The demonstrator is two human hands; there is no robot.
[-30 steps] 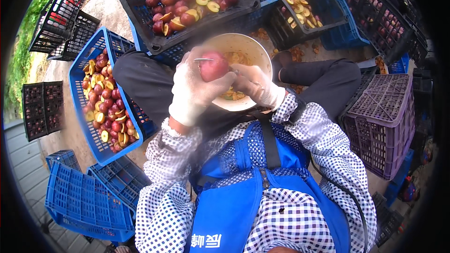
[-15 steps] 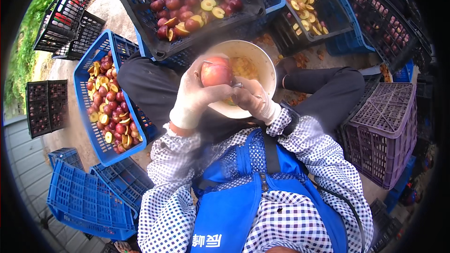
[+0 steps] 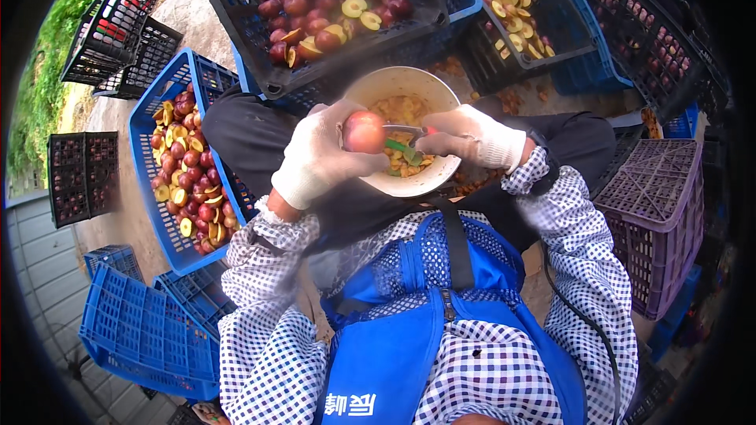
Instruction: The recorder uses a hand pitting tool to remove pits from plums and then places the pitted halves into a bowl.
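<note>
Well, round fruit [image 3: 365, 132], rosy red, shiny

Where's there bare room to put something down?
There's bare ground between the blue crate of plums and the black crate farther left. Around the bowl it's crowded: the left hand holds a plum there, and the right hand is close. Ahead, the big black crate holds fruit.

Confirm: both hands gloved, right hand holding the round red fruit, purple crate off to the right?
One error: the left hand, not the right hand, holds the round red fruit, as the head view shows. Rest stands: both gloved, purple crate off to the right.
</note>
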